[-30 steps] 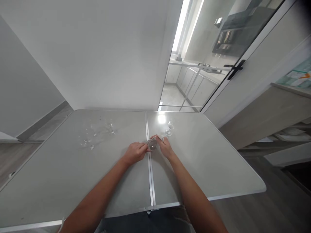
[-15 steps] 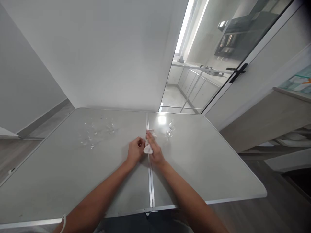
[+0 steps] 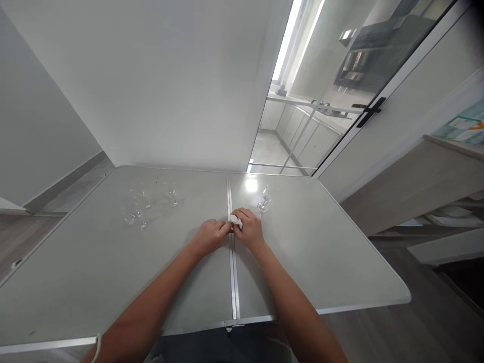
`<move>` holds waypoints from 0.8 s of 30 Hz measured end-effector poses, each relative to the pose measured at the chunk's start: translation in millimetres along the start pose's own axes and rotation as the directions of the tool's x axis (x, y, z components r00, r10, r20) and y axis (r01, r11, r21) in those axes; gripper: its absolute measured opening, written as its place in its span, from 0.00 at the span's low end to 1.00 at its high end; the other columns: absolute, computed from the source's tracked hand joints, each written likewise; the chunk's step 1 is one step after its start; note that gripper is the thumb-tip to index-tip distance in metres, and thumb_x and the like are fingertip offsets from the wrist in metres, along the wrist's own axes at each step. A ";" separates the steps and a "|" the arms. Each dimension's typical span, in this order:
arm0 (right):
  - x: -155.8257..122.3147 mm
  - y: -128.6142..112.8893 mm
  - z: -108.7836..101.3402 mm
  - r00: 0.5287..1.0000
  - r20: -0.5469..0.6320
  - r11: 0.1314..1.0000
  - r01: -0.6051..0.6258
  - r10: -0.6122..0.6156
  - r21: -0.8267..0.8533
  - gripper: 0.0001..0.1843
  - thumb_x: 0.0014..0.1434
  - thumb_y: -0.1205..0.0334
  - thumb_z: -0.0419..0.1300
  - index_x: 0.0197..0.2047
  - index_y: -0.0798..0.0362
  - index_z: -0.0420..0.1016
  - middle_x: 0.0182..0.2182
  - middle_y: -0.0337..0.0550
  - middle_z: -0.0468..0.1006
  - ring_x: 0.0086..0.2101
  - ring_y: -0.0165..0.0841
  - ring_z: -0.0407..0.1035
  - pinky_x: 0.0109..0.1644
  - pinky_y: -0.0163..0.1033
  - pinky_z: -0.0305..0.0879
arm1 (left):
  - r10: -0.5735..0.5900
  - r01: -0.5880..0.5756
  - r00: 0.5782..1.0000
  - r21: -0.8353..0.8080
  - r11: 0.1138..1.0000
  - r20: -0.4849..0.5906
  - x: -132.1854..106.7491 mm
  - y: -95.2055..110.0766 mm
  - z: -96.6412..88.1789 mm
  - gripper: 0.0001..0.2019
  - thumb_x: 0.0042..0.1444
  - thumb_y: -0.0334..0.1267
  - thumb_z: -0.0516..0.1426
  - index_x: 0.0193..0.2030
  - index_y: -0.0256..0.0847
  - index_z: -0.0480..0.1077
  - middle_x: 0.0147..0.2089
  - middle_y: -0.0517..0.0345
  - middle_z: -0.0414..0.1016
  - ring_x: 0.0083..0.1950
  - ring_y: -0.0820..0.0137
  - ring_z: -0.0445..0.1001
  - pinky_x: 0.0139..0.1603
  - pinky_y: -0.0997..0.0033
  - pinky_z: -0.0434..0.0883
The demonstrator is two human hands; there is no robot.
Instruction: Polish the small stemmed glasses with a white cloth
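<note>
Over the seam in the middle of the table, my two hands meet at the fingertips. My right hand [image 3: 248, 229] is closed around a crumpled white cloth or tissue [image 3: 236, 221], of which a small part shows between the fingers. My left hand [image 3: 212, 236] is closed too, its fingertips pressed close to the cloth; what it grips is hidden. Just beyond my right hand stands a small clear stemmed glass [image 3: 262, 205]. Farther left on the table are several more clear glasses [image 3: 174, 197], hard to make out against the pale top.
The pale folding table [image 3: 94, 272] has a metal edge and a metal centre seam [image 3: 234, 287]. A white wall [image 3: 181, 91] rises behind it. To the right are a glass door with a black handle [image 3: 370, 112] and a wooden shelf unit [image 3: 427, 186].
My right hand has turned from lying extended along the cloth to curled around it, hiding most of it. My left hand's fingers have closed in and moved slightly right, against the right hand.
</note>
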State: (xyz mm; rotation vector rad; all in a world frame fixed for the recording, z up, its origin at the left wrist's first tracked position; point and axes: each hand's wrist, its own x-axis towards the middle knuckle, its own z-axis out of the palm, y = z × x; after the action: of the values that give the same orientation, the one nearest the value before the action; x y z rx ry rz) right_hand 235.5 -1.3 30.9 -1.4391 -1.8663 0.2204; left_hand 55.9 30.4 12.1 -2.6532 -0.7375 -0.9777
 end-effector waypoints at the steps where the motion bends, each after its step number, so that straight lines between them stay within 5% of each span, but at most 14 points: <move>1: 0.8 3.2 -0.6 0.997 0.029 0.996 -0.078 0.077 0.045 0.11 0.60 0.61 0.56 0.39 0.52 0.79 0.37 0.47 0.81 0.39 0.39 0.72 0.45 0.41 0.65 | 0.057 -0.057 0.998 0.004 0.998 0.016 0.5 -0.5 -1.8 0.11 0.64 0.31 0.54 0.29 0.41 0.65 0.23 0.59 0.69 0.23 0.71 0.67 0.28 0.69 0.56; 4: 3.0 14.4 -3.7 0.942 0.222 0.896 -0.313 0.251 0.314 0.16 0.63 0.54 0.55 0.33 0.53 0.80 0.28 0.43 0.79 0.31 0.35 0.71 0.38 0.38 0.63 | 0.161 -0.161 0.986 -0.012 0.987 0.049 0.9 -1.4 -6.3 0.11 0.66 0.31 0.54 0.30 0.40 0.66 0.24 0.59 0.69 0.25 0.70 0.68 0.29 0.69 0.58; 7: 4.2 22.3 -7.6 0.847 0.445 0.575 -0.527 0.292 0.626 0.19 0.61 0.48 0.58 0.34 0.56 0.81 0.29 0.45 0.80 0.30 0.35 0.72 0.37 0.38 0.66 | 0.166 -0.162 0.985 -0.086 0.983 0.040 -1.3 -2.6 -6.5 0.10 0.66 0.33 0.55 0.32 0.41 0.67 0.25 0.60 0.71 0.26 0.71 0.69 0.30 0.69 0.59; 10: 5.8 22.6 -10.4 0.805 0.492 0.244 -0.577 0.331 0.779 0.19 0.59 0.46 0.62 0.33 0.55 0.79 0.32 0.48 0.81 0.31 0.37 0.74 0.37 0.41 0.70 | 0.015 -0.017 1.000 -0.208 0.978 -0.010 -4.2 -5.1 -3.9 0.12 0.66 0.38 0.57 0.30 0.42 0.65 0.23 0.62 0.69 0.23 0.72 0.66 0.28 0.70 0.58; 12: 7.5 19.5 -10.1 0.815 0.460 0.132 -0.530 0.353 0.838 0.19 0.59 0.44 0.62 0.33 0.54 0.77 0.33 0.49 0.82 0.34 0.39 0.76 0.39 0.43 0.73 | -0.158 0.152 0.987 -0.333 0.931 0.009 -4.4 -5.4 -2.6 0.14 0.64 0.42 0.58 0.28 0.42 0.64 0.21 0.64 0.66 0.22 0.73 0.63 0.27 0.72 0.57; 14: 9.0 14.9 -6.5 0.843 0.407 0.092 -0.463 0.351 0.881 0.22 0.61 0.42 0.59 0.35 0.53 0.77 0.34 0.50 0.82 0.37 0.42 0.77 0.40 0.45 0.74 | -0.350 0.342 0.934 -0.471 0.813 0.074 -1.6 -2.2 -1.8 0.16 0.62 0.46 0.59 0.27 0.42 0.62 0.21 0.64 0.64 0.22 0.74 0.61 0.27 0.73 0.58; 16: 9.5 9.1 1.3 0.869 0.358 0.094 -0.410 0.342 0.907 0.26 0.63 0.38 0.55 0.39 0.54 0.78 0.36 0.52 0.82 0.40 0.44 0.78 0.43 0.48 0.75 | -0.523 0.497 0.838 -0.611 0.616 0.156 3.8 5.0 -0.4 0.17 0.61 0.49 0.59 0.27 0.43 0.61 0.23 0.63 0.66 0.23 0.74 0.62 0.28 0.74 0.60; 20: 5.2 -4.8 25.3 0.883 0.279 0.091 -0.335 0.378 0.938 0.33 0.65 0.33 0.49 0.49 0.53 0.78 0.41 0.52 0.82 0.45 0.44 0.77 0.47 0.49 0.75 | -0.671 0.577 0.679 -0.782 0.236 0.298 13.7 21.8 5.3 0.18 0.61 0.52 0.58 0.29 0.43 0.61 0.25 0.63 0.67 0.25 0.73 0.66 0.29 0.74 0.63; 24: -1.1 -11.4 40.6 0.899 0.187 0.215 -0.288 0.395 0.933 0.34 0.64 0.32 0.51 0.55 0.52 0.74 0.47 0.52 0.80 0.47 0.41 0.76 0.50 0.47 0.74 | -0.714 0.595 0.650 -0.759 0.265 0.260 14.2 23.0 9.1 0.14 0.63 0.48 0.56 0.31 0.41 0.68 0.28 0.62 0.69 0.31 0.71 0.68 0.34 0.73 0.66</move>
State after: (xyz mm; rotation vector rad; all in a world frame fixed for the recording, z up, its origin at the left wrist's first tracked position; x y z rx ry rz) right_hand 200.6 5.8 8.3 -0.8689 -0.8593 1.2616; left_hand 82.2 19.5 13.7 -2.8604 -1.8680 -2.1569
